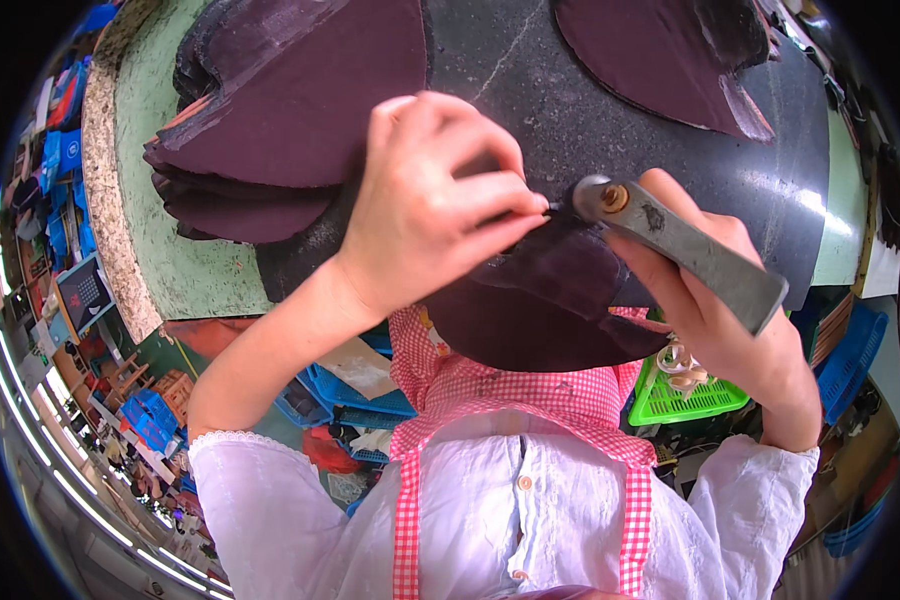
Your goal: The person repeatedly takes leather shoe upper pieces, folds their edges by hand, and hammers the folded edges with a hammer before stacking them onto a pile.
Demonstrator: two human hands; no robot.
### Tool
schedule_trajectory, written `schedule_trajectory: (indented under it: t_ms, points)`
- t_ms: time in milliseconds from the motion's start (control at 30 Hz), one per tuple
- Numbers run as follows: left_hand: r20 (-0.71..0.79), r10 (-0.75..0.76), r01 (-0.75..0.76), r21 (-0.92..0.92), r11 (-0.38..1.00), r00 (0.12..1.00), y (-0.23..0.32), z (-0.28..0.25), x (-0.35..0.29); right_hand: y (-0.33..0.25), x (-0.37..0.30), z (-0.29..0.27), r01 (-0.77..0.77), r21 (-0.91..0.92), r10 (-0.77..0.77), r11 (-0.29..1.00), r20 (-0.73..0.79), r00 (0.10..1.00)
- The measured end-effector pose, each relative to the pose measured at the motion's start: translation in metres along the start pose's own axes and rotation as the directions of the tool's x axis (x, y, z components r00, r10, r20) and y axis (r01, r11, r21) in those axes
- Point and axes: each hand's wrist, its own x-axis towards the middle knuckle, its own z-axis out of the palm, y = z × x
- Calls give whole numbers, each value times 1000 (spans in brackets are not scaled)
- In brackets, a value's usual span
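My right hand (695, 260) is wrapped round a hammer (705, 240), its round metal face close to the fingertips of my other hand. With thumb and fingers pinched together, my left hand (440, 195) is at the upper edge of a dark maroon piece (545, 315) that looks like leather or fabric. That piece lies over the table's near edge and hangs towards my apron. What the left fingertips pinch, if anything, is too small and hidden to name. The dark work mat (500, 60) is under both hands.
Stacked maroon cut pieces (300, 110) lie at the left, and another stack (670, 60) at the far right. Below the table edge are a bright green basket (690, 395) and blue baskets (355, 390). A pale green tabletop (185, 265) borders the mat.
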Motion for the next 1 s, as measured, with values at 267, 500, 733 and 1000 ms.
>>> schedule_trajectory:
  t_ms: [267, 500, 733, 1000]
  points:
    - [-82, -3, 17, 176, 984, 997, 15, -1, -9, -12, 1, 4, -27, -5, 28, 1000, 77, 997]
    - [-83, -112, 119, 87, 989, 990, 24, 10, -17, -11, 4, 0, -3, 40, 2, 999, 9, 1000]
    - [44, -128, 116, 203, 972, 991, 42, 5, -21, -10, 8, -5, 33, -138, -28, 990, 34, 999]
    - [34, -30, 33, -81, 996, 999, 43, 3, -8, 15, 11, -25, -55, 139, 97, 989, -320, 943]
